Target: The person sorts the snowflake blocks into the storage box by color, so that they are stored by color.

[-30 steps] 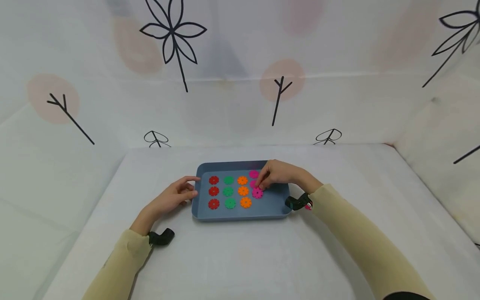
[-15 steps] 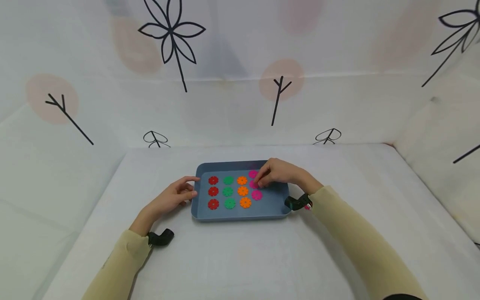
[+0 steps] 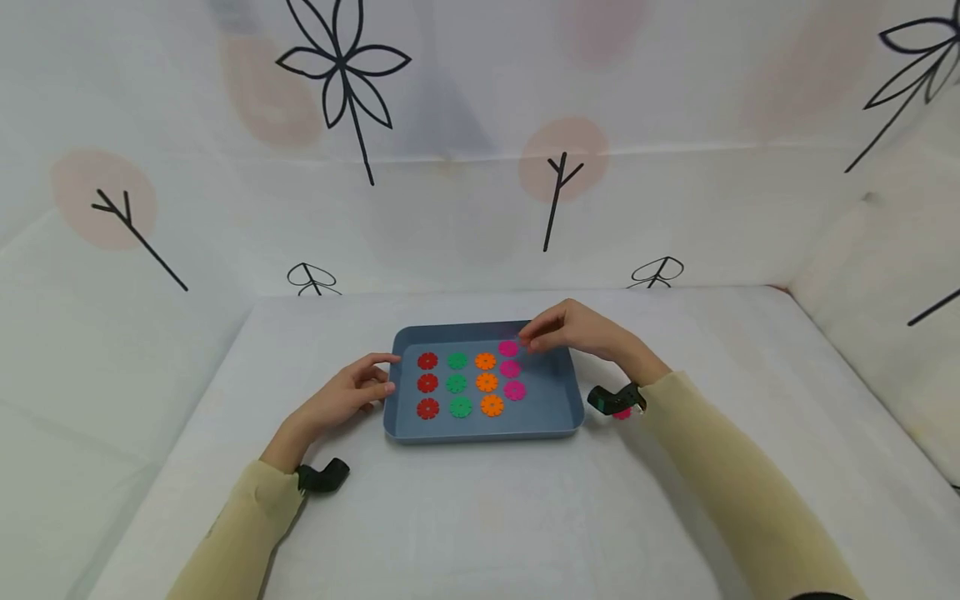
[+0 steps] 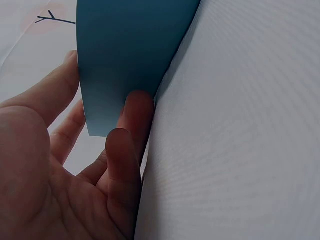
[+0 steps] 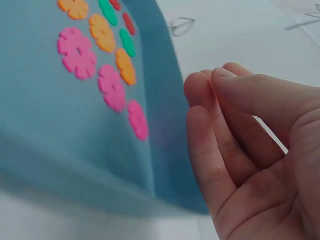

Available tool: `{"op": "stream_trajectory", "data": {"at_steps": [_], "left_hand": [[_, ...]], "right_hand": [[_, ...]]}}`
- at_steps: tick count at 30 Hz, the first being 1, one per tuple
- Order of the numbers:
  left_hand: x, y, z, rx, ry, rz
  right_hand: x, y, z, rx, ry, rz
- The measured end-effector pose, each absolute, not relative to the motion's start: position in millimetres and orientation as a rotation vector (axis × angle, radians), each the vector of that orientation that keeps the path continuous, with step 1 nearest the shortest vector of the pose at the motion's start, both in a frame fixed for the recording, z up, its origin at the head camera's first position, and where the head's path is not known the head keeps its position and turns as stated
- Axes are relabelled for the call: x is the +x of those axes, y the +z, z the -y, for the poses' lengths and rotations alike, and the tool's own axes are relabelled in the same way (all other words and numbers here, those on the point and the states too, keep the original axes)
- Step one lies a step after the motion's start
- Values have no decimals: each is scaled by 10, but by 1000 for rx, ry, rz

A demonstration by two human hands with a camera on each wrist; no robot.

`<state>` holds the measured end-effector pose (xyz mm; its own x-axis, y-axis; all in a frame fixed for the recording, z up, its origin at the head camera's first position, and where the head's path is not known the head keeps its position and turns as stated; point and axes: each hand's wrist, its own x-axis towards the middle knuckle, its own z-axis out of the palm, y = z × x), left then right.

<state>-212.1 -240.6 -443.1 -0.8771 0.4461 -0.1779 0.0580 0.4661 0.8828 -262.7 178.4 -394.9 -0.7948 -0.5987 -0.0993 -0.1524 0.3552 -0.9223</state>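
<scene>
Flower-shaped notched discs lie in a blue-grey tray (image 3: 480, 435) in columns of three: red (image 3: 427, 383), green (image 3: 457, 383), orange (image 3: 487, 382) and pink (image 3: 514, 391). My left hand (image 3: 341, 396) is at the tray's left end, relaxed fingers touching the rim and outer wall; in the left wrist view, fingertips (image 4: 138, 107) rest against the wall (image 4: 117, 65). My right hand (image 3: 573, 329) hovers over the tray's far right part, just right of the far pink disc (image 3: 507, 348). Its fingers bend loosely towards the thumb (image 5: 245, 87), with nothing visible between them.
Another pink piece (image 3: 622, 413) lies on the white-covered table (image 3: 480, 517) right of the tray, partly hidden by the black wrist camera (image 3: 611, 400). A white cloth backdrop (image 3: 450, 225) with printed plants stands behind the table and along both sides.
My right hand has left the pink discs and moved up and to the right, uncovering the column. The nearest pink disc has settled slightly lower. My left hand and the tray stay put.
</scene>
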Motion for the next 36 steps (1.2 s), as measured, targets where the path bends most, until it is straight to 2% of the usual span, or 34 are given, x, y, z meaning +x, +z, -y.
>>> {"op": "stream_trajectory", "data": {"at_steps": [8, 17, 24, 31, 36], "left_hand": [[-2105, -4426, 2403, 417, 1371, -2340], [-2086, -4413, 2389, 387, 1353, -2348], [-1940, -4117, 2282, 410, 1353, -2344], [-2093, -4409, 2378, 399, 1366, -2345], [-2099, -4418, 2392, 410, 1388, -2333]], "right_hand": [[-2485, -4016, -2230, -536, -1518, -2261], [-2217, -4248, -2658, -462, -1405, -2381], [-2052, -4327, -2831, -478, -1291, -2438], [-1947, -4400, -2971, -532, -1234, -2432], [-1901, -4461, -3001, -583, -1299, -2432]]}}
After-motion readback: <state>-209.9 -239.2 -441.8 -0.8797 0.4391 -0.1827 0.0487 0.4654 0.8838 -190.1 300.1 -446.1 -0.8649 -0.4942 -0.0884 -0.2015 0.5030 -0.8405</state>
